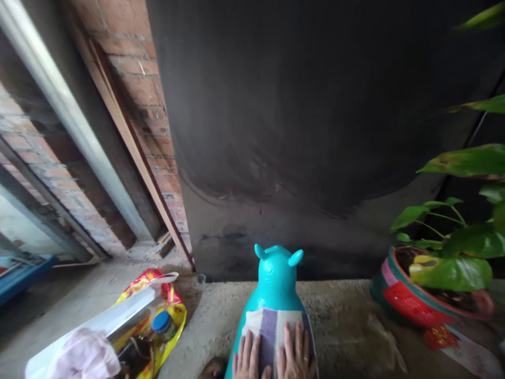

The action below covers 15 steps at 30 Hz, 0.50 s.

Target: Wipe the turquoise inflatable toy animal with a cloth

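Wiping step: left hand [248, 359] and right hand [295, 358], fingers flat, gripping nothing, press striped cloth [272, 326] on teal toy [276, 279] at 6 o'clock. Plant pot [410, 302] at 3 o'clock. Next stroke likely needs even pressure.

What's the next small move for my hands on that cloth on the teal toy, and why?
Probably slide both hands forward with the cloth toward the toy's head. The left hand and right hand lie flat on its near end, and the teal toy beyond the cloth is uncovered.
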Motion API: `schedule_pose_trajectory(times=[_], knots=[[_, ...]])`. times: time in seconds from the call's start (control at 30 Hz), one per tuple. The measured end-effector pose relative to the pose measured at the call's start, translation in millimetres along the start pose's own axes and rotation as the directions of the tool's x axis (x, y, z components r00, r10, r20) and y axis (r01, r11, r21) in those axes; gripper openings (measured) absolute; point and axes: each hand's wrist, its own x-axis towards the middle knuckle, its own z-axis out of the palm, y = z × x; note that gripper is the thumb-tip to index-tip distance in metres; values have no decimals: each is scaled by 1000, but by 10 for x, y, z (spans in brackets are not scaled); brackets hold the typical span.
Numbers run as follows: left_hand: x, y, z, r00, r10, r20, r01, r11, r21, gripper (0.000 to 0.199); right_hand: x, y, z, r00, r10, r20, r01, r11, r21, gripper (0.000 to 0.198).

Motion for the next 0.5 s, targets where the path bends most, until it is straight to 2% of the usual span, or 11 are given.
schedule_pose_trajectory(times=[0.1, 0.17, 0.33, 0.43, 0.5], knots=[[234, 114, -109, 982, -19, 188, 22, 1000, -15, 58, 225, -109, -161, 994, 57, 98, -50, 996, -67, 51], [390, 140, -192, 968, -8, 250, 22, 998, -51, 59, 381, -182, -277, 985, 83, 149, -67, 992, -110, 53], [553, 148, -257, 963, 9, 270, 12, 997, -76, 60, 511, -259, -430, 972, 108, 210, -85, 990, -114, 54], [440, 102, -221, 964, 3, 267, 20, 996, -83, 59, 347, -211, -471, 969, 126, 211, -122, 992, -33, 53], [272, 35, -175, 974, 3, 228, 19, 996, -92, 59, 142, -150, -515, 984, 73, 159, -85, 994, 70, 51]])
